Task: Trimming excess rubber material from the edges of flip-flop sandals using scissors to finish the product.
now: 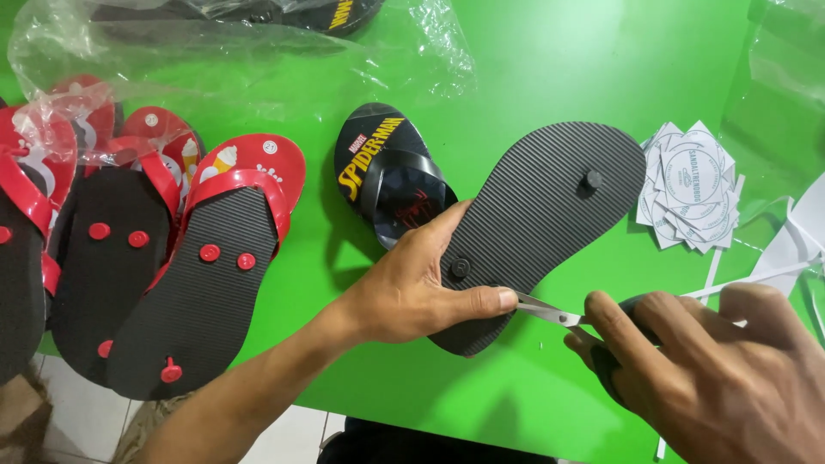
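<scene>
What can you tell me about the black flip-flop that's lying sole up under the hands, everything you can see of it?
The black flip-flop lies upside down on the green table, toe toward the upper right, heel toward the person. Its sole looks like foam rubber with fine ribbing. A black strap plug sticks out near the toe and a round one sits near the heel. The left hand grips the heel, thumb along its upper edge. The right hand holds scissors, their blade tips at the heel edge. A second black sandal lies beside it.
</scene>
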